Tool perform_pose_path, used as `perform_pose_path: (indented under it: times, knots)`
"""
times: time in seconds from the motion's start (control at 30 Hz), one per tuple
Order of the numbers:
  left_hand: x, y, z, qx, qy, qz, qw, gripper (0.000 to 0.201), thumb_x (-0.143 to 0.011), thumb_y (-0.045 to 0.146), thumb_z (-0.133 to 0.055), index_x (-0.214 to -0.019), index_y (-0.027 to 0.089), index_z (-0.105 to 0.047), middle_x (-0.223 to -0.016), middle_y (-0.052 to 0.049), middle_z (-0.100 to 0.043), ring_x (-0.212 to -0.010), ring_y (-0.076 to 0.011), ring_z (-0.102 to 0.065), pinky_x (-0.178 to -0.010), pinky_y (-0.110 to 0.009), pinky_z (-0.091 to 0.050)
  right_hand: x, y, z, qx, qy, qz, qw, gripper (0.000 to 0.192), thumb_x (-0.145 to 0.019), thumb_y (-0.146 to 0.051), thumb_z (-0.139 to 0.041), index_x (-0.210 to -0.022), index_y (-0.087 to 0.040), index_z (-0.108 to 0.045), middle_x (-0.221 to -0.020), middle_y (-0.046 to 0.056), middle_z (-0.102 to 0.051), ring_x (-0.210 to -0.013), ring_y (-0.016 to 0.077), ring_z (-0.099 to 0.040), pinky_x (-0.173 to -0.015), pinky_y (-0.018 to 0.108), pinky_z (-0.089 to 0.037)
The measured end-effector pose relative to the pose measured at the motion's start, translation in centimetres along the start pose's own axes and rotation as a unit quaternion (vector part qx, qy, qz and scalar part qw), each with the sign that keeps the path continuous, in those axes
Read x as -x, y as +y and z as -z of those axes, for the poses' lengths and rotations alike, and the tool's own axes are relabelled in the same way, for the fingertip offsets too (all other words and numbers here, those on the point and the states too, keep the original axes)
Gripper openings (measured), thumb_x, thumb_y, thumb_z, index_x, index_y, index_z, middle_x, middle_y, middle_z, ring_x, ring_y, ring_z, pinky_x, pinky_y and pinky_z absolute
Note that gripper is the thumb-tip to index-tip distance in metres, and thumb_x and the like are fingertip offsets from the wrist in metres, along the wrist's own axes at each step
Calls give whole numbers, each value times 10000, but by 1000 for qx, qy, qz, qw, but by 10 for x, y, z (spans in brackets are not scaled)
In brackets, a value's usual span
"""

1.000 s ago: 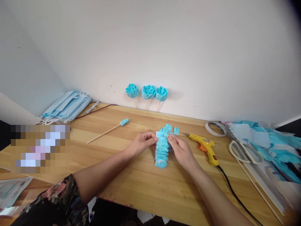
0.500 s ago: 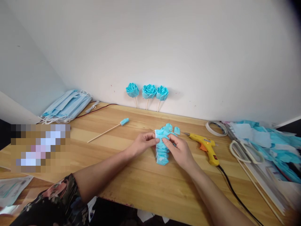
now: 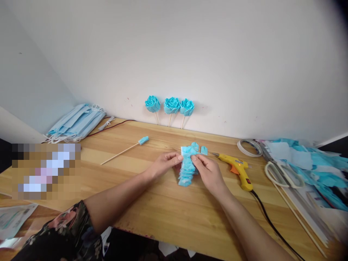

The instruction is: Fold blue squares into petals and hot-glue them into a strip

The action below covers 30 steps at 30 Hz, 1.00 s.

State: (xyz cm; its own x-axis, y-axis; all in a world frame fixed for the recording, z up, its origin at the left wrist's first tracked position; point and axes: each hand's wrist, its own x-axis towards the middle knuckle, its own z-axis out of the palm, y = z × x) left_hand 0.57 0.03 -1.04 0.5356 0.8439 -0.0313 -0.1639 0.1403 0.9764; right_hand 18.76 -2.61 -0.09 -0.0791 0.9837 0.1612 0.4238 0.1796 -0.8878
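A light-blue pleated strip of mask fabric (image 3: 187, 167) hangs between my hands above the wooden table. My left hand (image 3: 169, 162) pinches its left edge between thumb and fingers. On the opposite edge, my right hand (image 3: 208, 170) is closed with the thumb on the fabric. Just behind lie small blue cut petals (image 3: 204, 150), partly covered by the strip. To the left rests a wooden stick (image 3: 119, 154) with a blue fabric bud (image 3: 143, 140) at its tip. A yellow glue gun (image 3: 237, 168) lies right of my right hand, its small light glowing orange.
Three blue fabric roses (image 3: 172, 105) on sticks lean against the white wall. A stack of face masks (image 3: 74, 121) sits at the back left. On the right are a tape roll (image 3: 249, 148), scissors (image 3: 282, 175) and blue fabric pieces (image 3: 312, 159). The glue gun's black cord (image 3: 268, 217) runs toward the front edge.
The pleated strip has tilted slightly, its lower end shifting left. My right thumb has moved from the strip's middle toward its right edge. Both hands still hold it.
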Motion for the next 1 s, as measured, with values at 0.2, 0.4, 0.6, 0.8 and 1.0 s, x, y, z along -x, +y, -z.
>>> perform_pose_path:
  times: [0.2,0.4,0.6,0.8,1.0]
  knots:
    - [0,1,-1,17,19,25,999,325,-698,415,-734,-734,120,-605,-668,-3,-609,-616,-98,-541,-660,-244,-428,0,-2,1,-27,23,-6,999,453,-895,-539,-431,-594,-200,-438,-576,-9,-450,-558,132,-409,-522,255,-357]
    - [-1,1,0,18,50,-4,999,306,-722,410,-710,-721,119,-614,-656,1,-602,-620,-100,-539,-663,-242,-427,0,0,-2,-41,-42,-7,998,387,-851,-535,-511,-664,-196,-508,-623,-12,-500,-591,136,-454,-549,250,-388]
    - [0,0,0,3,20,-17,1000,312,-779,424,-653,-711,122,-617,-656,-5,-606,-638,-107,-547,-692,-246,-432,2,-1,0,40,-36,8,999,332,-876,-448,-491,-694,-184,-575,-646,5,-567,-611,147,-487,-574,264,-383]
    - [0,4,-2,-14,-12,-17,1000,418,-836,512,-550,-688,124,-602,-647,-33,-624,-632,-134,-579,-691,-279,-456,0,-1,2,65,11,31,997,382,-883,-455,-468,-597,-204,-435,-565,-27,-440,-563,131,-416,-542,258,-332]
    - [1,4,-4,-6,-22,21,1000,364,-690,455,-735,-741,122,-595,-652,-4,-612,-600,-101,-549,-631,-244,-432,0,2,0,53,23,19,998,435,-892,-488,-450,-570,-211,-356,-551,-37,-344,-541,121,-351,-513,259,-296]
